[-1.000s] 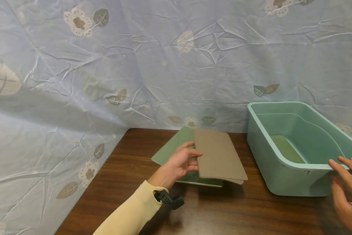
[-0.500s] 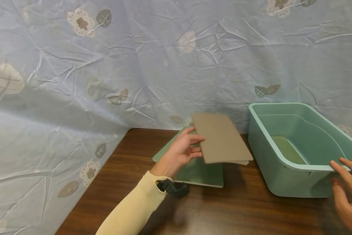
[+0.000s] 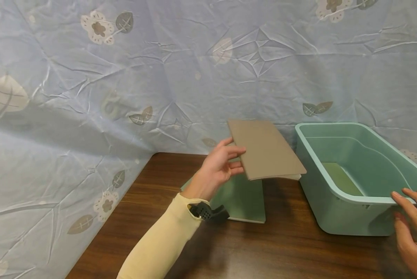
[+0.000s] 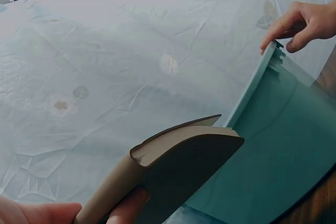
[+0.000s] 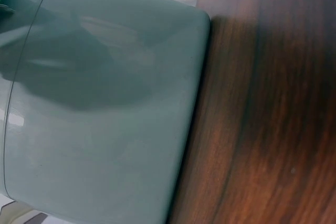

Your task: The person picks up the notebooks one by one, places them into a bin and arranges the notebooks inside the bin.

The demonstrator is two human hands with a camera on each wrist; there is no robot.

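A tan soft-cover notebook [image 3: 265,149] hangs above the table, tilted, its spine edge pinched between the thumb and fingers of my left hand [image 3: 217,164]. In the left wrist view the notebook [image 4: 184,150] shows its page edges, with the covers parted a little. Below it lie green notebooks [image 3: 244,201], partly hidden by the hand and the tan one. At the right, my right hand [image 3: 415,228] rests its fingertips on the near rim of a green plastic bin [image 3: 351,198], the thumb against its outside wall. Inside the bin, a green notebook [image 3: 338,178] lies on the floor.
The brown wooden table [image 3: 285,255] meets a pale floral sheet [image 3: 194,77] at the back and left. The bin's tall wall stands right of the held notebook. A black watch-like band [image 3: 208,212] sits on the left wrist.
My left hand has raised the tan notebook off the green ones and carried it slightly right. The right hand has stayed on the bin's rim.
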